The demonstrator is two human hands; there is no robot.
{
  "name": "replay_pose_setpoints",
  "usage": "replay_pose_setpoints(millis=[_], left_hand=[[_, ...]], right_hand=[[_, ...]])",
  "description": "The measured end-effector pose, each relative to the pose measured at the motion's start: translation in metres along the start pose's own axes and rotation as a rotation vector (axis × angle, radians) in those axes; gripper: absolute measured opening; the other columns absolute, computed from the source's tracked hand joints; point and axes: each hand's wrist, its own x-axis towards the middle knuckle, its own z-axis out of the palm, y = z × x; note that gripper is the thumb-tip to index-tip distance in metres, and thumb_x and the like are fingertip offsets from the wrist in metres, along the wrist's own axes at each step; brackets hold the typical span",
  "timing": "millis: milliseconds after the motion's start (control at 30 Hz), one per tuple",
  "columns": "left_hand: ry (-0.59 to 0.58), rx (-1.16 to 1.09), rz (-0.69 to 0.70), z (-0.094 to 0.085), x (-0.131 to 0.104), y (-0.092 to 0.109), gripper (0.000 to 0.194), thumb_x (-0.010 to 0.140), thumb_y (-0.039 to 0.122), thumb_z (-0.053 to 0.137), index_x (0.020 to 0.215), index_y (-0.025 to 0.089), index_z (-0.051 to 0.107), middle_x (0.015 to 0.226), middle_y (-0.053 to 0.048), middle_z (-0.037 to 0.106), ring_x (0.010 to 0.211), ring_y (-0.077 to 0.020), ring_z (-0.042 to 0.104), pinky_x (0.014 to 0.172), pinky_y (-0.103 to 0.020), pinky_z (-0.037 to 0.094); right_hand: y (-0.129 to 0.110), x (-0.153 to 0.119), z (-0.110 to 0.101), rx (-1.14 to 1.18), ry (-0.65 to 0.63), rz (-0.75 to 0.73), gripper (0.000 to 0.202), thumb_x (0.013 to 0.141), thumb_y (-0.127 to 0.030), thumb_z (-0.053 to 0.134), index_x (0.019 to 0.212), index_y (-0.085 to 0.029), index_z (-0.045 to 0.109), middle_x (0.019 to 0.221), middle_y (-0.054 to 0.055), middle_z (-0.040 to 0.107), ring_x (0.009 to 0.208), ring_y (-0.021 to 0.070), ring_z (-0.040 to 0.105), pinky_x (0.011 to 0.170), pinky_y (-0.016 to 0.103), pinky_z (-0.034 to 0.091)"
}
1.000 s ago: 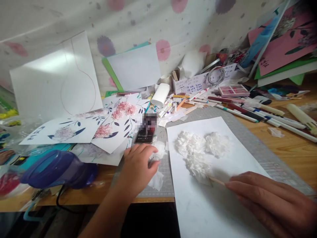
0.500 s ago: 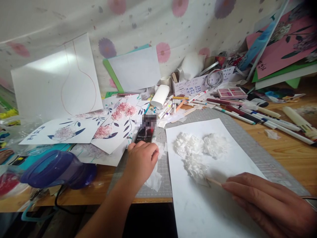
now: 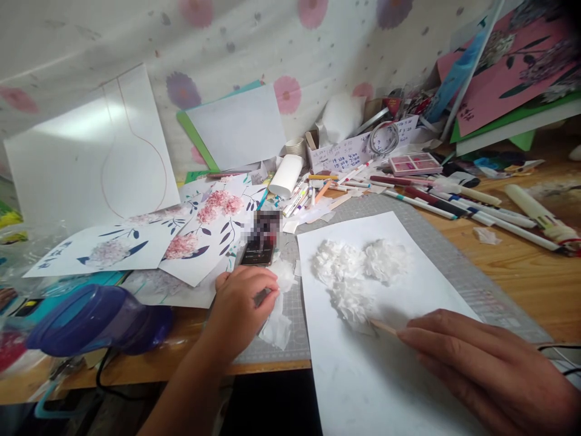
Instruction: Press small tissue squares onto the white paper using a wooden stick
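Stick (image 3: 384,328) at the edge of a white flower (image 3: 353,303)

The right hand (image 3: 485,363) pinches the thin stick between its fingertips, near one end, so the other end can reach the flower's lower edge while the fingers, it seems, stay off the petals. This flower sits with two others on a white sheet (image 3: 345,387), which lies on a grey mat (image 3: 494,303) and passes over the near edge of the desk (image 3: 531,254).

The left hand (image 3: 242,303) is half curled, thumb near forefinger; whether it holds anything, I cannot tell. It is just beside the phone (image 3: 258,251) and the tissue scraps (image 3: 276,324), which are probably there for easy reach.

Flower pictures (image 3: 186,260) overlap toward the desk's left end, with a purple object (image 3: 100,318) by the near edge. Markers (image 3: 447,209) crowd the right side. Along the far edge, a board (image 3: 54,157) with a vase-like outline leans before a flowered curtain (image 3: 236,48).
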Motion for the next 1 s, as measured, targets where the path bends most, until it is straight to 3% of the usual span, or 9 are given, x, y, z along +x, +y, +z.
replay_pose_setpoints(millis=[200,333,433,567,633,833,933,1000], left_hand=[[-0.037,-0.042,0.065,-0.004,-0.001,0.000,0.011,0.085,0.023,0.057,0.085,0.026,0.068,0.096,0.001,0.073,0.094,-0.0222,0.062,0.086,-0.042,0.034],[0.046,0.088,-0.044,0.002,0.017,0.013,0.007,0.083,0.027,0.060,0.086,0.024,0.067,0.098,-0.001,0.070,0.096,-0.0254,0.060,0.087,-0.046,0.032],[0.058,0.110,-0.122,0.011,0.028,0.025,0.016,0.077,0.036,0.068,0.089,0.024,0.066,0.103,-0.004,0.066,0.101,-0.0295,0.055,0.085,-0.048,0.033],[0.087,0.130,-0.137,0.019,0.034,0.028,0.003,0.076,0.020,0.064,0.075,0.023,0.065,0.094,-0.004,0.065,0.096,-0.0272,0.053,0.082,-0.044,0.033],[0.118,0.110,-0.151,0.017,0.034,0.026,0.012,0.075,0.014,0.059,0.069,0.023,0.064,0.090,-0.003,0.065,0.093,-0.0252,0.054,0.081,-0.043,0.034],[0.221,-0.061,-0.155,0.008,0.031,0.024,0.013,0.077,0.015,0.056,0.069,0.023,0.062,0.089,-0.001,0.064,0.090,-0.0213,0.057,0.083,-0.038,0.039],[0.150,0.078,-0.148,0.011,0.030,0.029,0.003,0.077,0.023,0.061,0.076,0.024,0.064,0.093,-0.003,0.064,0.095,-0.0267,0.055,0.084,-0.043,0.036],[0.078,0.157,-0.144,0.016,0.031,0.032,0.009,0.075,0.029,0.065,0.082,0.024,0.064,0.095,-0.004,0.063,0.097,-0.0298,0.053,0.084,-0.046,0.034]], right_hand=[[0.000,0.000,0.001,-0.018,0.011,-0.012,0.034,0.094,-0.018,0.045,0.127,-0.025,0.047,0.107,0.005,0.064,0.090,0.0183,0.067,0.071,0.024,0.057],[-0.001,0.002,0.002,-0.016,0.012,-0.025,0.032,0.095,-0.019,0.043,0.126,-0.025,0.047,0.105,0.005,0.065,0.089,0.0181,0.068,0.070,0.024,0.058],[-0.001,0.004,0.002,-0.011,0.041,-0.027,0.032,0.094,-0.018,0.045,0.125,-0.025,0.048,0.104,0.005,0.066,0.087,0.0187,0.068,0.070,0.024,0.058],[-0.002,0.003,0.000,-0.007,0.063,-0.033,0.031,0.093,-0.018,0.046,0.123,-0.025,0.051,0.103,0.006,0.066,0.085,0.0193,0.069,0.067,0.025,0.058],[-0.002,0.001,-0.001,-0.025,0.061,-0.028,0.033,0.093,-0.020,0.048,0.125,-0.025,0.050,0.104,0.006,0.066,0.087,0.0195,0.068,0.067,0.025,0.058],[-0.003,0.002,-0.001,0.001,0.061,-0.034,0.033,0.094,-0.016,0.045,0.125,-0.025,0.050,0.103,0.005,0.065,0.085,0.0161,0.066,0.068,0.024,0.055],[-0.004,0.005,0.000,0.016,0.114,-0.064,0.030,0.093,-0.012,0.043,0.121,-0.023,0.051,0.099,0.005,0.065,0.081,0.0145,0.065,0.064,0.022,0.053],[-0.005,0.007,0.000,0.013,0.122,-0.061,0.030,0.093,-0.012,0.044,0.120,-0.022,0.052,0.098,0.005,0.065,0.080,0.0141,0.064,0.063,0.022,0.052]])
